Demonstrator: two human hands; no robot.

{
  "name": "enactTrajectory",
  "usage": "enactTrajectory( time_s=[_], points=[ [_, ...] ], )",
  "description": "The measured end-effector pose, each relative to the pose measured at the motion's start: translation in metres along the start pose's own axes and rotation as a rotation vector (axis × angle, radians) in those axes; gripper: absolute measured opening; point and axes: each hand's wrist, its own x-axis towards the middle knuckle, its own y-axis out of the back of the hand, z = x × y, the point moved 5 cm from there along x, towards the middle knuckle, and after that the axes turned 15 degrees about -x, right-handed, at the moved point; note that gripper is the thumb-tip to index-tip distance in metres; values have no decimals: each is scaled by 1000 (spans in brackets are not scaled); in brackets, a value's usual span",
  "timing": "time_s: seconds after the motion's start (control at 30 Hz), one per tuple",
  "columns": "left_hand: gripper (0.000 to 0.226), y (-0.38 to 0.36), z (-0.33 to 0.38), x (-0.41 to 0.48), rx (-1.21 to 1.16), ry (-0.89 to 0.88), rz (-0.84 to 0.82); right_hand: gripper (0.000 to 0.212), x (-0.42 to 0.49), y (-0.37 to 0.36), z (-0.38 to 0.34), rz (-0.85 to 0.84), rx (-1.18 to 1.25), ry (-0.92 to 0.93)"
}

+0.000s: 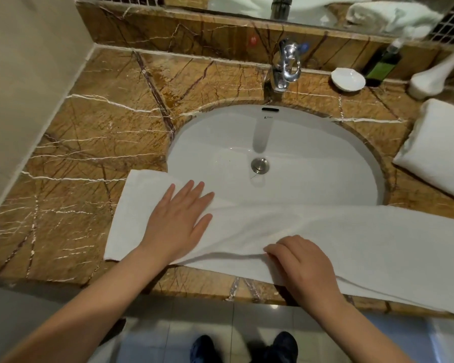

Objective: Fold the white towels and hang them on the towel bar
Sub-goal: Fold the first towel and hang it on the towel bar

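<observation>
A long white towel lies in a narrow strip along the front of the brown marble counter, partly over the near rim of the sink. My left hand rests flat on the towel's left part, fingers spread. My right hand has its fingers curled on the towel's near folded edge at the counter's front. A second white towel, folded, sits on the counter at the right. No towel bar is in view.
A chrome faucet stands behind the sink. A white soap dish, a green bottle and a white object stand at the back right. A mirror reflects another towel. Tiled floor and my shoes lie below.
</observation>
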Motion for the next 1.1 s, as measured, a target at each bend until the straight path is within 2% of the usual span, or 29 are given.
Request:
enactTrajectory(
  time_s=[0.1, 0.2, 0.23, 0.3, 0.33, 0.4, 0.47, 0.53, 0.57, 0.63, 0.77, 0.87, 0.97, 1.1],
  points=[
    [57, 4, -6, -3, -5, 13, 6, 13, -12, 7, -4, -103, 63, 139],
    [60, 6, -9, -7, -14, 31, 20, 24, -22, -3, -5, -389, 129, 76],
    [60, 6, -10, -9, -10, 39, 26, 25, -24, -3, -7, -376, 117, 98],
    [58, 7, -14, -14, -9, 53, 40, 24, -26, 3, -11, -225, 124, 165],
    [57, 7, -16, -17, -14, 60, 47, 24, -24, 7, -9, -157, 162, 143],
    [56, 8, -23, -23, -20, 81, 62, 29, -17, 14, 8, -48, 184, -19],
    [56, 10, -29, -30, -18, 107, 77, 38, -12, 12, 35, -57, 102, -316],
    [57, 11, -37, -36, -16, 131, 87, 56, -18, 0, 55, -246, 29, -545],
    [57, 12, -41, -39, -13, 140, 91, 65, -25, -9, 58, -384, 17, -581],
    [57, 14, -48, -43, -2, 153, 93, 74, -40, -21, 52, -527, -46, -501],
    [59, 18, -51, -44, 14, 154, 73, 72, -48, -20, 44, -540, 7, -394],
    [60, 20, -32, -39, -9, 154, 103, 67, -46, -13, 46, -425, 162, -368],
    [55, 13, 12, -23, -69, 75, 121, 51, -48, -1, 53, -276, 260, -322],
    [54, -14, 68, 1, -90, -120, -15, 30, -52, 10, 58, -177, 223, -101]
  ],
)
